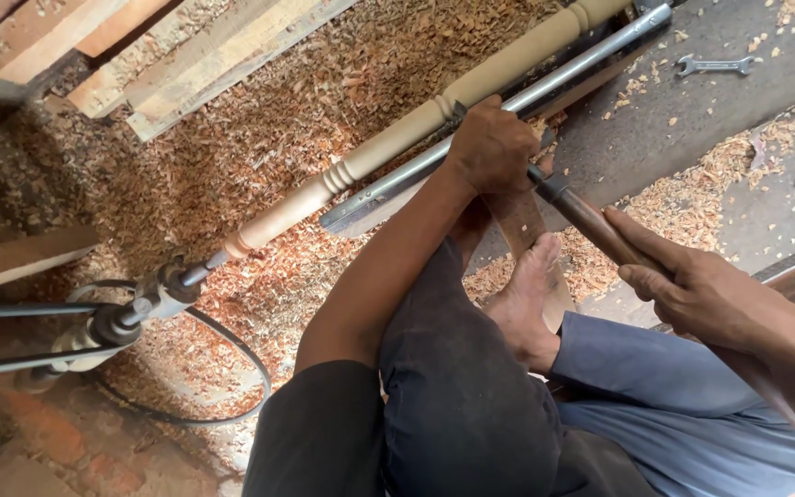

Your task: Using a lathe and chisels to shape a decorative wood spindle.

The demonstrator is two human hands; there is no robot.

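Under left hand (491, 147), chisel (591, 221); spindle (397, 138) beyond

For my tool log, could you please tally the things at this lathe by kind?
Turned wooden spindle: 1
Wood-handled chisel: 1
Metal tool rest bar: 1
Open-ended spanner: 1
Drive belt: 1
Total: 5

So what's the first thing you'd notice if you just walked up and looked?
The long pale turned wooden spindle runs slantwise across the top, above a floor thick with orange-brown wood shavings. At centre the left hand presses a brown-handled metal chisel onto the grey metal rest bar, while the right hand grips its handle. A bare foot lies below.
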